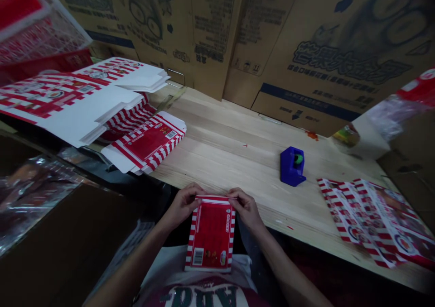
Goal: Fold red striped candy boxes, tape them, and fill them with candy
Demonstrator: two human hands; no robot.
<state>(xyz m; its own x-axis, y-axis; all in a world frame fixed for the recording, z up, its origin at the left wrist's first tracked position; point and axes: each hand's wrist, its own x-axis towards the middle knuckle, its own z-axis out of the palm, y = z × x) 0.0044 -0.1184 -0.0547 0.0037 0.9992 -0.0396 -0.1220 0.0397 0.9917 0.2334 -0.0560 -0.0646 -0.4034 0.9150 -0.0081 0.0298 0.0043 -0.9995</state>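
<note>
Both of my hands pinch the top edge of a flat red box (211,232) with white stripes along its sides and a barcode near the bottom. My left hand (183,206) grips its upper left corner, and my right hand (247,207) has the upper right corner. The box hangs in front of my body, its top level with the table's front edge. On the table to the left lie similar red-and-white striped boxes (149,141), flattened and loosely stacked. A blue tape dispenser (291,167) stands to the right of my hands.
Large printed cartons (306,71) line the back of the wooden table (224,148). Striped printed pieces (370,221) lie fanned out on the right. Flat white-and-red cardboard sheets (78,112) are piled at left, beside a red basket (41,44). Plastic-wrapped items (27,198) sit at lower left.
</note>
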